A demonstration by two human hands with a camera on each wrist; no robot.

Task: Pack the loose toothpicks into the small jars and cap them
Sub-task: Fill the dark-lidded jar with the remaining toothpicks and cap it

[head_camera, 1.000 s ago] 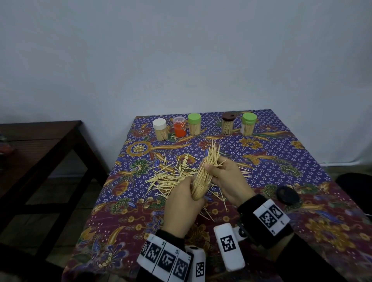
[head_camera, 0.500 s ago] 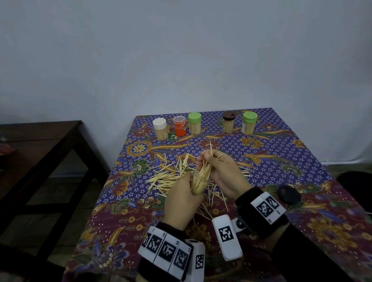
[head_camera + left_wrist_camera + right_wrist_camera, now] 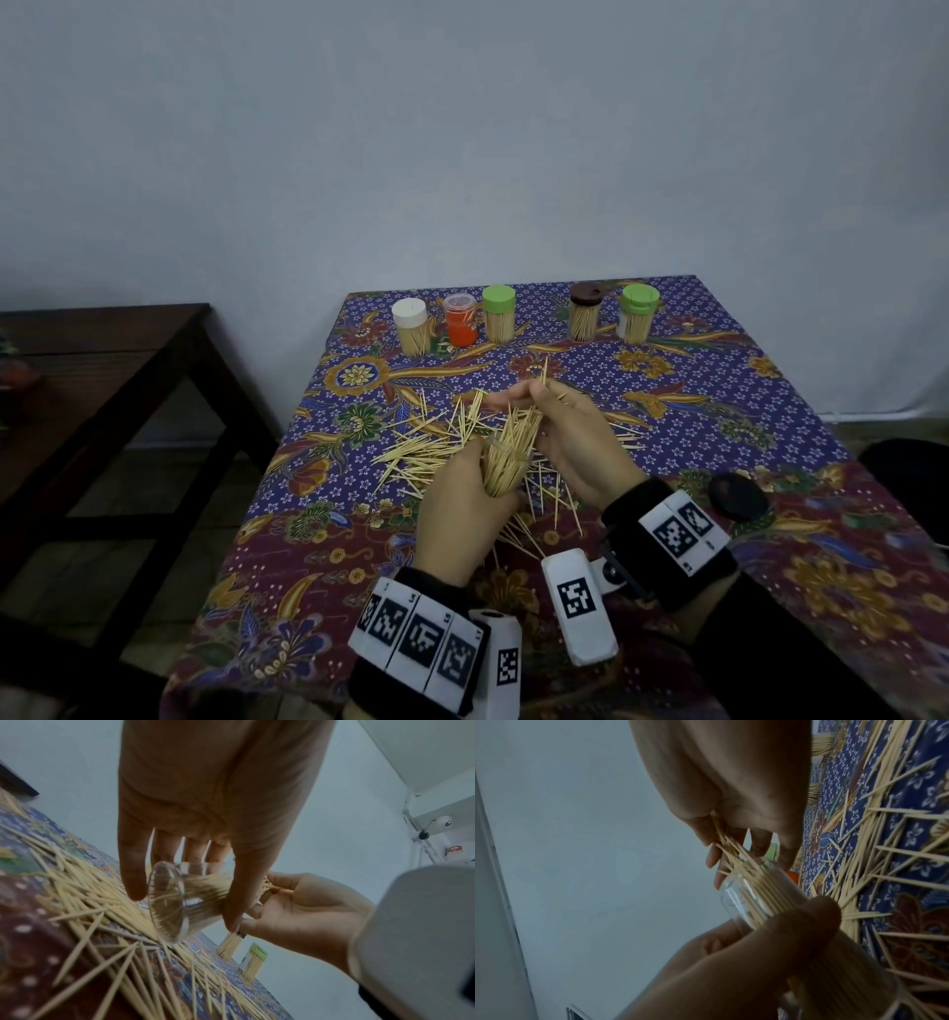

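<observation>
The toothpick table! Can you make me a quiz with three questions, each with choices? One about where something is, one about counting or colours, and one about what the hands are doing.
1. Where do the capped jars stand?
A. along the far edge of the table
B. on the floor
C. on the dark side table

2. How many capped jars have green caps?
A. none
B. two
C. five

3. What is the left hand doing?
A. resting flat on the cloth
B. gripping a clear jar
C. holding a cap

Answers:
1 A, the row, white-capped jar to right green-capped jar, lines the table far edge.
2 B, the left green-capped jar and the right one.
3 B, the left hand wraps the clear jar while the right hand feeds toothpicks in.
</observation>
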